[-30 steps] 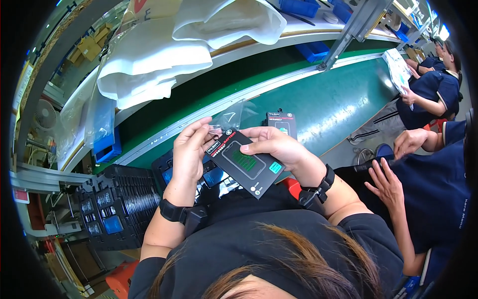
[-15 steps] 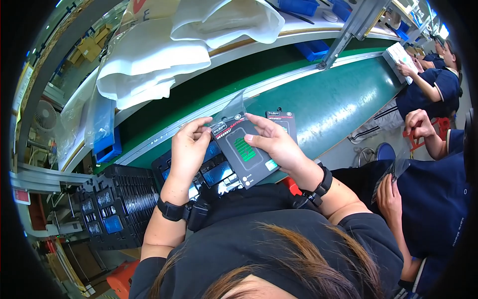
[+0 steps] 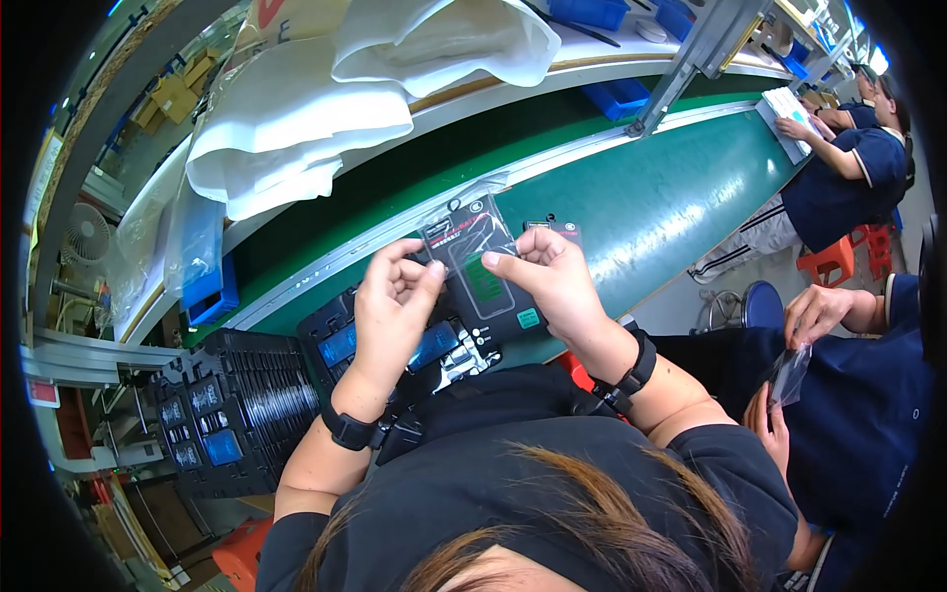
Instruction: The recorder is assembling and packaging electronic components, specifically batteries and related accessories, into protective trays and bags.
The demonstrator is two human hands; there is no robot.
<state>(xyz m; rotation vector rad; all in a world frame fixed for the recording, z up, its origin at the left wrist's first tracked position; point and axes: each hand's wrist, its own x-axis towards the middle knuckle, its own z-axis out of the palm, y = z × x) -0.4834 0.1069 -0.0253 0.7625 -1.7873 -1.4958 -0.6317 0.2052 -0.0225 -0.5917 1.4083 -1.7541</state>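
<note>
A flat dark-grey retail package (image 3: 493, 301) with a green window pattern is in front of me, in a clear plastic bag (image 3: 481, 240). My left hand (image 3: 393, 301) pinches the bag's clear film at the package's left edge. On the opposite side, my right hand (image 3: 560, 286) grips package and film, its thumb over the front near the green pattern. Partly hidden behind that hand, a second dark package (image 3: 546, 228) lies on the green bench. Below my hands is a black tray (image 3: 314, 324) bearing blue-wrapped flat pieces (image 3: 434, 345).
A stack of black trays (image 3: 247, 395) stands at my left beside a blue bin (image 3: 210, 296). White foam sheets (image 3: 296, 138) hang from the shelf above the green bench (image 3: 651, 212). Close on my right, a co-worker's hands (image 3: 814, 316) hold a small clear bag (image 3: 789, 373).
The bag's raised clear flap has come down across the package's front. My left hand has moved right and nearer to me. The co-worker's hands have come together on the small bag.
</note>
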